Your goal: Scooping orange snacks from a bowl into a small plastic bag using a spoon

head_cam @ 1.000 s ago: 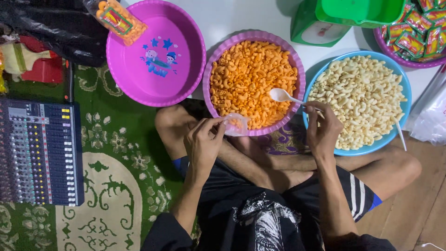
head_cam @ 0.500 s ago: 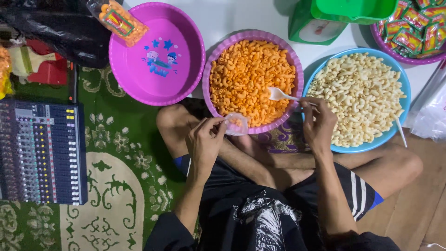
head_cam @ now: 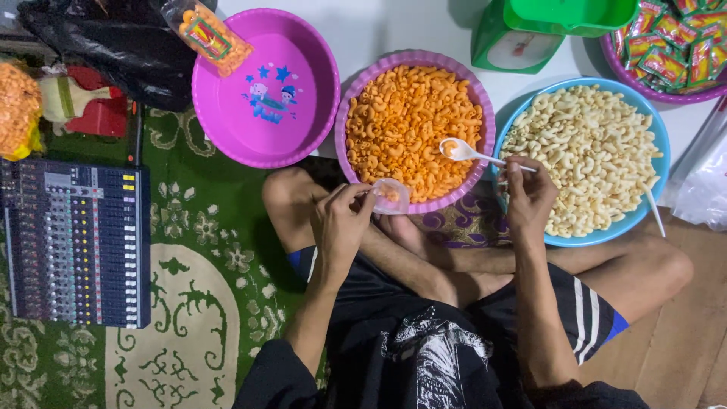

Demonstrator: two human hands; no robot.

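Note:
I sit cross-legged on the floor. My left hand holds a small clear plastic bag with a few orange snack pieces in it, at the near rim of a purple bowl full of orange macaroni snacks. My right hand grips a white plastic spoon carrying an orange piece, its scoop hovering over the orange snacks. To the right stands a blue bowl of pale macaroni snacks with a second white spoon lying in it.
An empty pink bowl sits at the left with a filled snack packet on its rim. A green scale, a basin of sachets, a black bag and an audio mixer on green carpet surround me.
My right hand has drawn the spoon a little left and lower over the orange snacks. The left hand has kept the bag at the bowl's rim.

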